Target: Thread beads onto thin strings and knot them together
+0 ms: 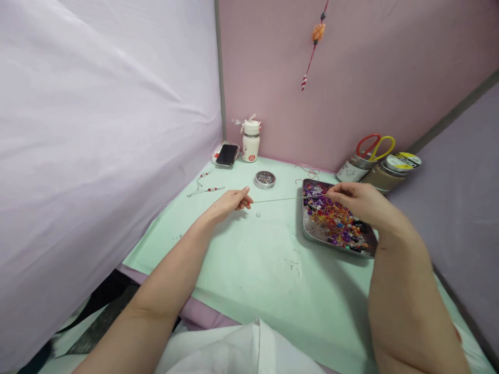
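A thin pale cord (278,199) runs taut between my two hands above the green tabletop. My left hand (233,201) pinches its left end, and a small red bead shows at those fingertips. At the other end, my right hand (353,200) pinches the cord over the back right of a metal tray (312,238). Mixed beads (335,215) in purple, red, orange, clear and black fill that tray, with orange strings among them. A small clear bit (258,214) lies on the table just below the cord.
Beaded strands (210,189) lie at the left. A round tin (265,179) stands mid-table. Behind are a phone (227,154) and a white bottle (250,143). Scissors (374,147) stand in a can beside a spool (401,162). A beaded string (318,34) hangs against the pink wall.
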The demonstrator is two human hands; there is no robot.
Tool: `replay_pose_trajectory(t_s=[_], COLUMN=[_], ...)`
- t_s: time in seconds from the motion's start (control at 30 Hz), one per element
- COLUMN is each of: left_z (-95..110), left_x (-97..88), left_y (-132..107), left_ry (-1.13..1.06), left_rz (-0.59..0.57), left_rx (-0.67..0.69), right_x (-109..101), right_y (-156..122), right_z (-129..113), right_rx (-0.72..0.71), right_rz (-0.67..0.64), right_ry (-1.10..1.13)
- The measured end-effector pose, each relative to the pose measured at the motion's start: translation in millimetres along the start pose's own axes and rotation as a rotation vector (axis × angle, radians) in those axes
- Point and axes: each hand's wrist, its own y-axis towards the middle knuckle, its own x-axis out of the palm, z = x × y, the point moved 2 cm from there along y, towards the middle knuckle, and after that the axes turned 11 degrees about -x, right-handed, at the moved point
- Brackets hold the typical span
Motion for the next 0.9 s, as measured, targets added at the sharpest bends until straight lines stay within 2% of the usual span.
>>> replay_pose_trajectory(t_s=[0.23,0.43,0.57,0.9], left_z=[2,4,4,-8], left_x=[0.2,-12.5,-22.8,-38.0], left_y=[-1,-9,-13,-2], left_ry=[0.082,0.386,0.462,0.595], left_rz=[0.031,-0.052,-0.109,-0.005], left_rx=[0.005,0.038,0.078,0.113], right_x=[-2,1,7,22], right_y=[-3,-2,-2,2], right_z=[-3,-6,-13,-18], right_rx=[0.053,0.0,-0.027,-0.159], right_rz=[0.031,0.021,-0.049,-0.166], right_ry=[-0.012,0.003,0.022,-0.061])
